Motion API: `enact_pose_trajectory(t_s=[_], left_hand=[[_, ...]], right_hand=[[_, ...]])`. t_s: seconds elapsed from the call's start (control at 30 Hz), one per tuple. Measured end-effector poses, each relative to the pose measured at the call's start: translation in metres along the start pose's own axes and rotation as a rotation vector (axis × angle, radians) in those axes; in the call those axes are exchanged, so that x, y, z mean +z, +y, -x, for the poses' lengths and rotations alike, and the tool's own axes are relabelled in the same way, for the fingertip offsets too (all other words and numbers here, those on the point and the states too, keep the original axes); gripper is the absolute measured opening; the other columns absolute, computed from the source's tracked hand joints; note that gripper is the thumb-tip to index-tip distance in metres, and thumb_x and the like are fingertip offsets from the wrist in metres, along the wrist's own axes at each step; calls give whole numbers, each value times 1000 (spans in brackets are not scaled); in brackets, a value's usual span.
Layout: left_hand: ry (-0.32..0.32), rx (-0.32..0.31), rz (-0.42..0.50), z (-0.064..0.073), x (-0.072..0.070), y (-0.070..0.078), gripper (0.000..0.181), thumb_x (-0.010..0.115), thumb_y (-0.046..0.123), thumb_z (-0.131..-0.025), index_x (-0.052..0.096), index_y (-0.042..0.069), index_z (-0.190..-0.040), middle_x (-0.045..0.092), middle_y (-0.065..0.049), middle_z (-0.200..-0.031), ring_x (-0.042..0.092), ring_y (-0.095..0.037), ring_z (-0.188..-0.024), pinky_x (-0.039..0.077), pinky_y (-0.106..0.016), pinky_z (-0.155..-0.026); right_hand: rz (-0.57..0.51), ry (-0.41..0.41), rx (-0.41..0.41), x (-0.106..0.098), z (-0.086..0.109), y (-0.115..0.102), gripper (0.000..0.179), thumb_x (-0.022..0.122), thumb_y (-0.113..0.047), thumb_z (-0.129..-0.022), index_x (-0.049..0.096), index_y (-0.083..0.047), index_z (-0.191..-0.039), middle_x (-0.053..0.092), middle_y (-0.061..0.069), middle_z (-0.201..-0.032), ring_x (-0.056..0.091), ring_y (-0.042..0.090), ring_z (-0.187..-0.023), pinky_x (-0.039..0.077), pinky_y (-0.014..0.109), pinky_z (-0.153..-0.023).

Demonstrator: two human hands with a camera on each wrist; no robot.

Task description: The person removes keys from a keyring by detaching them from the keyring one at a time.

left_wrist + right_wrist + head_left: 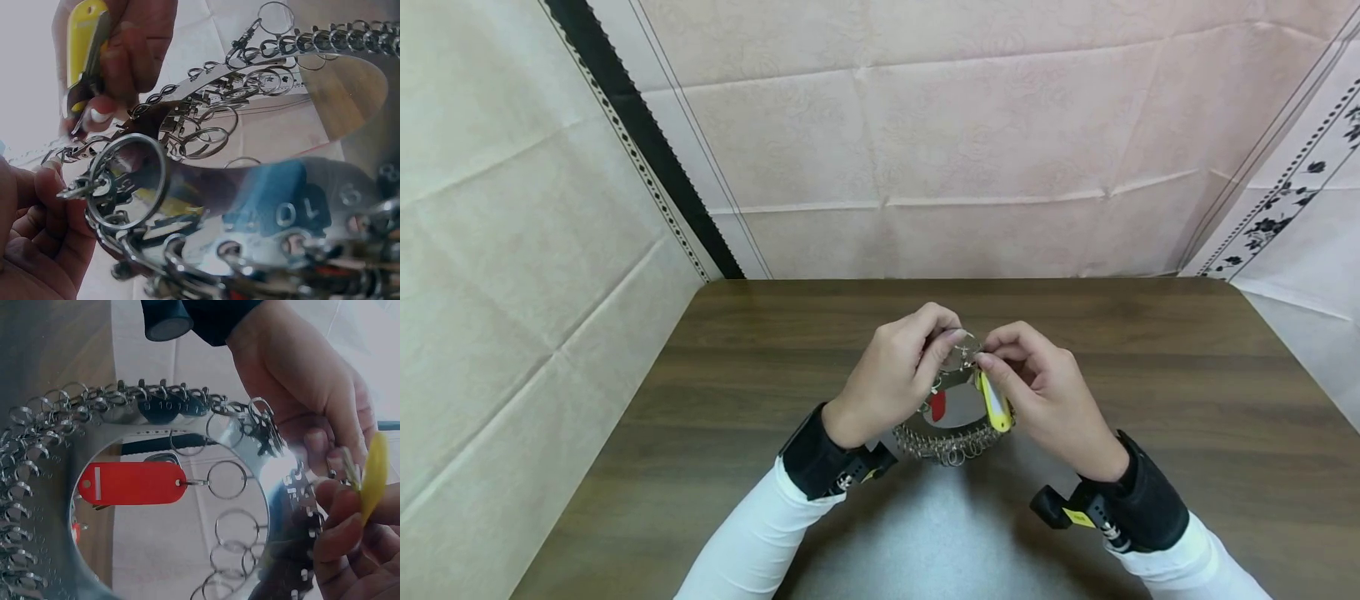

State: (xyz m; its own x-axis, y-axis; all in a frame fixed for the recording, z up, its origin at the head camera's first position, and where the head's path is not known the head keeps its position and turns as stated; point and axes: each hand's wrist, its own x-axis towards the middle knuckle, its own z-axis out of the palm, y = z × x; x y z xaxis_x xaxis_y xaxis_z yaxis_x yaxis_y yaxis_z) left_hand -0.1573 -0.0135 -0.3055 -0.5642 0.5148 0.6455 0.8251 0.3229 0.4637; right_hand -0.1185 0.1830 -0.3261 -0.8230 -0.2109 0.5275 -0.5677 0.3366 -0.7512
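A ring-shaped metal key holder [951,433] with stamped numbers and many small rings on its edge [269,269] stands between the hands. At its far side, the left hand [891,375] pinches a small metal key ring [970,340] between thumb and finger. The right hand [1045,392] pinches a yellow key tag [996,404] by its upper end; a key [94,50] lies along the tag in the left wrist view. Inside the holder's opening hangs a red key tag [134,483] on its own ring. Fingers partly hide the contact at the left fingertips.
The brown wood-grain table [737,400] lies under both hands. Behind it a pale patterned cloth [985,150] rises, with another pale cloth [512,292] along the left side. Black wrist bands [820,450] with small cameras sit on both wrists.
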Motion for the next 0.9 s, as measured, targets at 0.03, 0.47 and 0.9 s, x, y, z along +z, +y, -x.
enact_pose_trajectory(t_s=[0.03, 0.47, 0.9], left_hand=[[8, -2, 0, 0, -1, 0, 7, 58, 8, -103, 59, 1, -105, 57, -4, -80, 52, -10, -70, 45, -17, -62], [34, 28, -46, 0, -4, -3, 6, 58, 8, -103, 59, 2, -103, 54, -3, -79, 49, -8, -68, 42, -18, -62], [36, 90, -102, 0, -5, -3, 5, 58, 6, -102, 58, 2, -102, 53, -3, -77, 48, -9, -68, 41, -18, -62]], right_hand=[[3, -4, 8, -1, 0, 0, 7, 60, 4, -98, 59, 0, -104, 70, 7, -86, 59, 7, -65, 49, 21, -55], [132, 32, 27, -25, -7, 2, 4, 59, -1, -101, 58, 2, -101, 66, 6, -90, 59, 5, -73, 49, 15, -66], [228, 124, 114, -41, -14, 25, 10, 65, -11, -100, 65, -1, -99, 66, 5, -89, 58, 3, -73, 47, 12, -66]])
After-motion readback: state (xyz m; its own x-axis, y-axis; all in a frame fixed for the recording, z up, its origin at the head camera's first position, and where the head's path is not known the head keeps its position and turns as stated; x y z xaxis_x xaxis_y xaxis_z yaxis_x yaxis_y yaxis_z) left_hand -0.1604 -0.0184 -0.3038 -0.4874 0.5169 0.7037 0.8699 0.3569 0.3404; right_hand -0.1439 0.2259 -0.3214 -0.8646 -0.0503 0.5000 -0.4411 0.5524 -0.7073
